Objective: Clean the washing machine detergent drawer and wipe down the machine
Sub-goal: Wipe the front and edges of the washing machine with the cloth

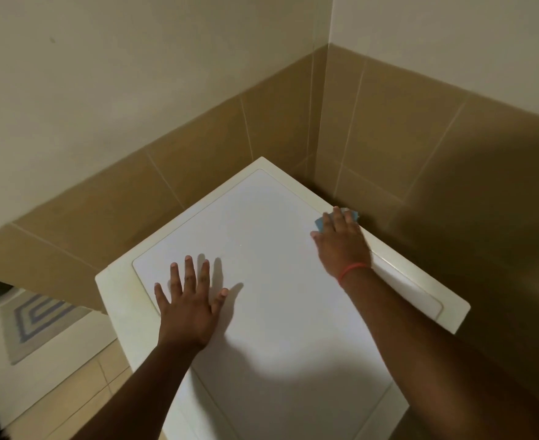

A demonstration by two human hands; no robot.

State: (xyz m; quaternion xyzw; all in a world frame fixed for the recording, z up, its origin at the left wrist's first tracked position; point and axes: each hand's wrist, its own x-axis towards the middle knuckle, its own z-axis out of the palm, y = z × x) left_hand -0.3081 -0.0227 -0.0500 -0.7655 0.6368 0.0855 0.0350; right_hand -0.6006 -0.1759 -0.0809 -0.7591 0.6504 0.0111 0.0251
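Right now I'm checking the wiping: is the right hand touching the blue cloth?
Touching. The head view shows the right hand pressed flat over the blue cloth at the washing machine top's far edge.

Brown wall tiles (388,128) under cream paint (134,58); patterned mat (36,322) on the floor.

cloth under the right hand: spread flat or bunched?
Cannot tell. The right hand covers most of the blue cloth at the washing machine's far edge; only small corners show.
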